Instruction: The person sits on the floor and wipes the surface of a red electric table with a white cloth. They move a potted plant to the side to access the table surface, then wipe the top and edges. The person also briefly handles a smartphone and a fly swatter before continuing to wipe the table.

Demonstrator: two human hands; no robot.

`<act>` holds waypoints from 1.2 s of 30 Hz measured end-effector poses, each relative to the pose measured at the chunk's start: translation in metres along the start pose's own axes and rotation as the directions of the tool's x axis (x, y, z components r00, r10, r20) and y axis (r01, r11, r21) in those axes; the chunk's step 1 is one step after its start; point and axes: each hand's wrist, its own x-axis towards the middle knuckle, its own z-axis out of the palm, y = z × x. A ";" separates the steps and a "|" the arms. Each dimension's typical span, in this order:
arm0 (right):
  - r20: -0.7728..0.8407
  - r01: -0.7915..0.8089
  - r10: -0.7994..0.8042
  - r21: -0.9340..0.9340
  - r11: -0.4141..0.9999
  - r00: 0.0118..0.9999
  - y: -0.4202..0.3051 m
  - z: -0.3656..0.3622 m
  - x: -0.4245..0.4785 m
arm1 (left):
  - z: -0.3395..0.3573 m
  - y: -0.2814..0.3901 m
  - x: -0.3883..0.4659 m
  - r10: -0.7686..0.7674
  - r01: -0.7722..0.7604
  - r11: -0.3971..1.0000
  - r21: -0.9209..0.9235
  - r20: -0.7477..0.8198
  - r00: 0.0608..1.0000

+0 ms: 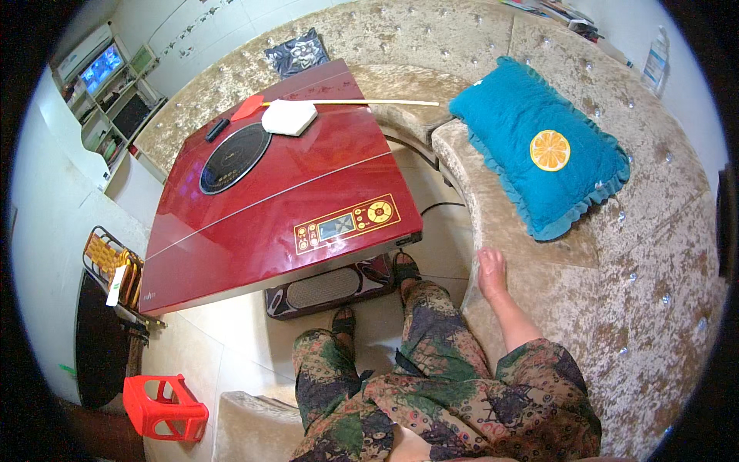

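My right hand [492,270] is low at the front edge of the beige velvet sofa seat [537,289], below the teal cushion [519,127] with its orange-slice patch. No object shows in it, and its fingers are too foreshortened to tell how far they are bent. My left hand is out of view; a patch of bare skin shows at the bottom. Before me stands a glossy red heating table [277,213] with a button panel [346,225] and a round black hotplate [236,159]. A white hexagonal pad [290,118] and a red fly swatter [248,108] lie on it.
Under the table is a foot rest [332,286] by my sandalled feet. A red plastic stool [166,407] stands at lower left, below folded chairs [112,260]. A dark patterned cushion [299,53] rests on the far sofa. A black cable [441,204] crosses the floor.
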 end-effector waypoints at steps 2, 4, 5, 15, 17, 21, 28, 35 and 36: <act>-0.083 -0.025 0.020 -0.054 0.998 0.996 0.033 0.004 0.001 | -0.001 -0.001 0.002 -0.005 0.005 1.000 -0.004 0.014 1.000; -0.039 -0.135 0.131 -0.117 0.984 0.991 0.050 -0.014 0.000 | 0.001 -0.004 0.002 -0.014 0.014 1.000 -0.014 0.015 1.000; -0.020 -0.187 0.186 -0.149 0.971 0.982 0.056 -0.024 0.000 | 0.002 -0.006 0.002 -0.018 0.018 1.000 -0.021 0.016 1.000; -0.090 -0.282 0.267 -0.253 0.925 0.959 0.097 -0.071 -0.103 | 0.008 -0.001 0.019 0.001 0.002 0.999 -0.036 0.081 0.997; -0.114 -0.393 0.381 -0.123 0.911 0.918 0.102 -0.057 -0.136 | 0.013 -0.002 0.025 0.007 -0.002 0.999 -0.046 0.106 0.994; 0.063 -0.240 0.251 -0.145 0.960 0.966 0.026 -0.069 -0.153 | 0.016 -0.002 0.025 0.020 -0.014 0.999 -0.051 0.109 0.994; 0.187 -0.005 -0.029 0.179 0.984 0.982 -0.023 -0.012 -0.163 | 0.019 -0.014 0.020 0.054 -0.047 0.998 -0.051 0.146 0.988; 0.171 0.171 -0.172 0.021 0.985 0.970 -0.050 -0.058 -0.120 | -0.040 -0.031 -0.012 0.109 -0.118 0.993 0.031 0.205 0.973; 0.141 0.131 -0.125 -0.033 0.991 0.982 -0.039 -0.066 -0.124 | -0.052 -0.028 -0.014 0.150 -0.159 0.987 0.037 0.179 0.972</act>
